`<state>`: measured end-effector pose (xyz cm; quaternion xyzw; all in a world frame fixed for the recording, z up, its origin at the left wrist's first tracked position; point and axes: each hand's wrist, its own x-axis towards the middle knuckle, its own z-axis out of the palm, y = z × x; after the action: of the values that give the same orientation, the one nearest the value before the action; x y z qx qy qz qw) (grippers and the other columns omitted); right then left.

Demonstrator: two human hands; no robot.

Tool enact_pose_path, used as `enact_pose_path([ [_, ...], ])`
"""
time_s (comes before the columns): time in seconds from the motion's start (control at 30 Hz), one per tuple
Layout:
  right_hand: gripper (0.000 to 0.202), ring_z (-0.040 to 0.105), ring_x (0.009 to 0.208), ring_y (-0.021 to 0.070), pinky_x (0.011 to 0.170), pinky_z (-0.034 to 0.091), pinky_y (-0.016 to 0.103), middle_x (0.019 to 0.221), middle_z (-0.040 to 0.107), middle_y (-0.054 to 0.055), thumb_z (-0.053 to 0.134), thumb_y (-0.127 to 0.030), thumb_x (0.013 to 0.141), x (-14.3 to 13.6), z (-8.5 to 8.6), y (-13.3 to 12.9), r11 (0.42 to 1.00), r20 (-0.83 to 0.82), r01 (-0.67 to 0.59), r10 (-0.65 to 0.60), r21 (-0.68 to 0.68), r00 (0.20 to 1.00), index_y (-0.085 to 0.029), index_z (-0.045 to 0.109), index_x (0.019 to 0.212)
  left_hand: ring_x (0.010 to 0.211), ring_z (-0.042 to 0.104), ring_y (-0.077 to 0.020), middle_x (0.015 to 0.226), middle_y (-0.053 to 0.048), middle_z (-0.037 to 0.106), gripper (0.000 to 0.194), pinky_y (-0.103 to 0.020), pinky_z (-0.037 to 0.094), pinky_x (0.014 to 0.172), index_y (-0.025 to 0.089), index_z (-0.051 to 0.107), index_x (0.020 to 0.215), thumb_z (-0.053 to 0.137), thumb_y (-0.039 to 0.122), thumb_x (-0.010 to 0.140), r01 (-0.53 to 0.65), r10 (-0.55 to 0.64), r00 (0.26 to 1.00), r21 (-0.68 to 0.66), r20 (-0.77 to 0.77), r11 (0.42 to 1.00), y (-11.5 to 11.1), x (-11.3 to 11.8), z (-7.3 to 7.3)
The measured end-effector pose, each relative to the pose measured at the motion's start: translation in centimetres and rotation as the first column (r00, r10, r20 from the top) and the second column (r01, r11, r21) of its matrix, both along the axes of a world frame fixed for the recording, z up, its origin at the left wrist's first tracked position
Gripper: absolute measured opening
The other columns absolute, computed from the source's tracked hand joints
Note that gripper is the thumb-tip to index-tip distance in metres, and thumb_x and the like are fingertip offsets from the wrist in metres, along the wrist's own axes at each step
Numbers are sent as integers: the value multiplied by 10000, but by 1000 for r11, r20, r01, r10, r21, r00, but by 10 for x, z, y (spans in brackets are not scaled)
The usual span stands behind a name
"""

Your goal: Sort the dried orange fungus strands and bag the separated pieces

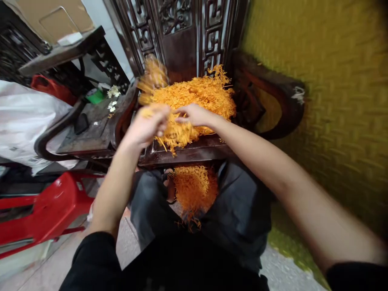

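A large heap of orange, branching plastic-like strands lies on the seat of a dark carved wooden chair. Over the heap's left front edge is my left hand, blurred, its fingers curled; orange strands show beside it, but what it holds is unclear. My right hand rests just to its right, thumb and fingers drawn together at the front of the heap; whatever is between them is too small to name. A blurred orange bunch stands at the heap's back left. More orange strands sit lower, between my knees.
At the left are a wooden side table with a green roll and small white pieces, a white bag and a red plastic stool. A yellow woven mat stands along the right, beside the chair's curved arm.
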<state>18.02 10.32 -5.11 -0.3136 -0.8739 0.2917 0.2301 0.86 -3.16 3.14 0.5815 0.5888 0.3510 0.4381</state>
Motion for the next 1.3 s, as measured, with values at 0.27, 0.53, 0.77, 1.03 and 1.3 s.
enact_pose_path([
  [0.27,685,710,886,201,725,629,348,1250,691,125,755,-544,881,64,13,-58,822,-502,-66,-280,-566,818,-237,572,1465,461,368,-10,693,44,530,249,-173,180,424,191,634,936,791,373,870,333,-118,837,-327,534,884,15,25,-64],
  [0.53,273,656,675,155,673,589,332,871,744,38,713,-404,920,54,8,-54,903,-504,130,-343,-409,793,-204,768,1098,378,307,-28,570,89,525,412,-183,159,386,216,627,1073,808,500,835,355,-179,868,-327,463,876,22,30,-65],
  [0.77,84,657,524,158,528,555,312,685,692,40,750,-177,849,61,0,-8,785,-534,409,-618,-465,577,-118,743,790,385,243,-47,464,100,357,445,-195,131,370,175,615,826,695,607,895,321,-177,883,-285,434,903,29,39,-57],
  [1.03,172,720,664,146,617,620,292,763,709,45,736,-315,915,100,-6,12,698,-605,400,-715,-594,351,-161,678,964,444,369,-69,508,63,420,493,-223,270,469,160,667,803,595,625,949,344,-321,934,-157,157,926,13,14,-46],
  [1.3,197,435,539,101,420,391,241,658,453,-25,695,-386,900,64,21,-57,713,-537,34,-558,-700,633,-190,670,905,458,351,-71,532,72,434,503,-224,275,479,147,688,882,531,615,980,322,-319,947,-89,38,943,13,12,-51],
])
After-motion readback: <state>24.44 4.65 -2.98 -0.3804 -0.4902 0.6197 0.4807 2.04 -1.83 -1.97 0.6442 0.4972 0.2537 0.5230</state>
